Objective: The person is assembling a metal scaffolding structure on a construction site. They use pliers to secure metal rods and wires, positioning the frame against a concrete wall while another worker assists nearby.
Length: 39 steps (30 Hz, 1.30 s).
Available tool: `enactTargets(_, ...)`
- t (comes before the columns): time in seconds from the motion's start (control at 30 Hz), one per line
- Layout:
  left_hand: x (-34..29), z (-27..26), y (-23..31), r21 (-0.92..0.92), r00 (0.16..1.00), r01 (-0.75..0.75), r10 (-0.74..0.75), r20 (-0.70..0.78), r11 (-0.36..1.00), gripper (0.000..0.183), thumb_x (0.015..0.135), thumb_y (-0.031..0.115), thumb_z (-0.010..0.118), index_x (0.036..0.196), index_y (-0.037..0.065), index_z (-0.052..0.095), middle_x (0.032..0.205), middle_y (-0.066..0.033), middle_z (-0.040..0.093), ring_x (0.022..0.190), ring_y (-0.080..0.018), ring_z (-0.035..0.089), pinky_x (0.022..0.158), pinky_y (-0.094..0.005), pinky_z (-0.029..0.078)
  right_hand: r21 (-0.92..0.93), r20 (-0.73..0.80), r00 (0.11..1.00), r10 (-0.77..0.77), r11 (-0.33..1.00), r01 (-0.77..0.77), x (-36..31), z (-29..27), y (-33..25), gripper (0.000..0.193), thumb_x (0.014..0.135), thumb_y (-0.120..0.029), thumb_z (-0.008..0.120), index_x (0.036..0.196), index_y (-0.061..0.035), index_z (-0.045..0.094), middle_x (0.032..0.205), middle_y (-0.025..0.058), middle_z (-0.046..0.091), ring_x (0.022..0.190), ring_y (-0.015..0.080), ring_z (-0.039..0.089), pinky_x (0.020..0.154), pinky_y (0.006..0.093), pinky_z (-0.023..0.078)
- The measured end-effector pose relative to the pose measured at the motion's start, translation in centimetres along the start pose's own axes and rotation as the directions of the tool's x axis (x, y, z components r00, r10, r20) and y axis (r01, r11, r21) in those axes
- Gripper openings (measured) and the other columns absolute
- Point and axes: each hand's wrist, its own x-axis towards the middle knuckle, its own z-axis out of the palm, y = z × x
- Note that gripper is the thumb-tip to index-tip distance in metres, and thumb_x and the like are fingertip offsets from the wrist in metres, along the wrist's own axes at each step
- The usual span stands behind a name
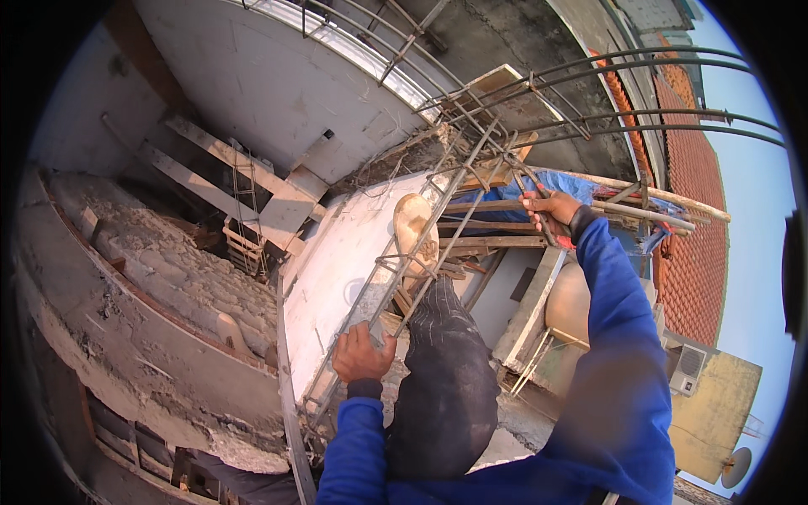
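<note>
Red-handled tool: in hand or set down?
In hand: the right hand grips the red-handled tool, its fingers curled around the handles.

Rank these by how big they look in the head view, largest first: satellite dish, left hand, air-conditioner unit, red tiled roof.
1. Red tiled roof
2. Left hand, enlarged by nearness
3. Air-conditioner unit
4. Satellite dish, somewhat smaller

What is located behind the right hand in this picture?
Blue sheeting and wooden planks show beyond the right hand; whatever the hand itself covers cannot be seen.
</note>
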Motion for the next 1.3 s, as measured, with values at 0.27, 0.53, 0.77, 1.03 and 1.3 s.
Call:
enactTargets(0.27, -0.2, 0.6, 0.2, 0.009, 0.999, 0.022, -0.022, -0.031, 1.0, 0.025, 0.068, 0.034, 0.065, 0.08, 0.013, 0.06, 0.072, -0.0036, 0.059, 0.069, -0.0252, 0.058, 0.059, -0.0404, 0.05, -0.096, -0.156, 0.983, -0.092, 0.992, 0.078, 0.8, 1.9, 2.3, 0.027, 0.085, -0.009, 0.07, 0.108, -0.0023, 0.057, 0.074, 0.0039, 0.061, 0.058, 0.0118, 0.059, 0.051, 0.028, 0.051)
enactTargets(0.53, -0.1, -0.1, 0.0, -0.024, 1.0, 0.014, -0.015, -0.026, 1.0, 0.026, 0.07, 0.034, 0.065, 0.084, 0.012, 0.062, 0.072, -0.0068, 0.06, 0.069, -0.0275, 0.059, 0.057, -0.0421, 0.048, -0.984, -0.152, 0.795, -0.588, 0.013, -0.179, -3.2, 3.4, -2.1, 0.053, 0.07, -0.022, 0.076, 0.112, 0.0019, 0.054, 0.092, 0.0191, 0.066, 0.09, 0.0292, 0.067, 0.072, 0.0402, 0.053)
enactTargets(0.77, -0.1, 0.1, -0.1, 0.016, 0.999, 0.026, -0.026, -0.038, 1.0, 0.028, 0.067, 0.037, 0.066, 0.08, 0.013, 0.058, 0.073, -0.003, 0.057, 0.07, -0.0242, 0.056, 0.059, -0.0403, 0.049, -0.851, -0.088, 0.803, -0.59, -0.374, -0.368, -3.3, 1.7, -4.4, 0.034, 0.086, -0.028, 0.057, 0.102, 0.0014, 0.064, 0.086, 0.0193, 0.067, 0.084, 0.0379, 0.066, 0.077, 0.0448, 0.053)
enactTargets(1.03, -0.3, 0.1, -0.1, 0.024, 0.998, 0.027, -0.026, -0.05, 0.999, 0.03, 0.066, 0.038, 0.066, 0.081, 0.013, 0.059, 0.073, -0.0027, 0.057, 0.07, -0.0233, 0.056, 0.06, -0.0385, 0.049, -0.27, -0.218, 0.956, 0.194, 0.93, -0.25, -3.7, 1.3, -4.5, 0.015, 0.082, -0.011, 0.073, 0.087, -0.0033, 0.06, 0.066, 0.0062, 0.06, 0.053, 0.0157, 0.056, 0.046, 0.0311, 0.046)
enactTargets(1.3, -0.2, 0.2, -0.3, 0.035, 0.999, 0.021, -0.02, -0.042, 0.999, 0.031, 0.066, 0.039, 0.067, 0.08, 0.013, 0.059, 0.074, -0.0024, 0.057, 0.071, -0.0234, 0.056, 0.06, -0.0393, 0.049, -0.808, 0.105, 0.776, -0.621, -0.509, -0.298, -5.5, 4.9, -7.5, 0.03, 0.078, -0.022, 0.064, 0.103, -0.0066, 0.06, 0.095, 0.0164, 0.065, 0.096, 0.0295, 0.065, 0.076, 0.0373, 0.053)
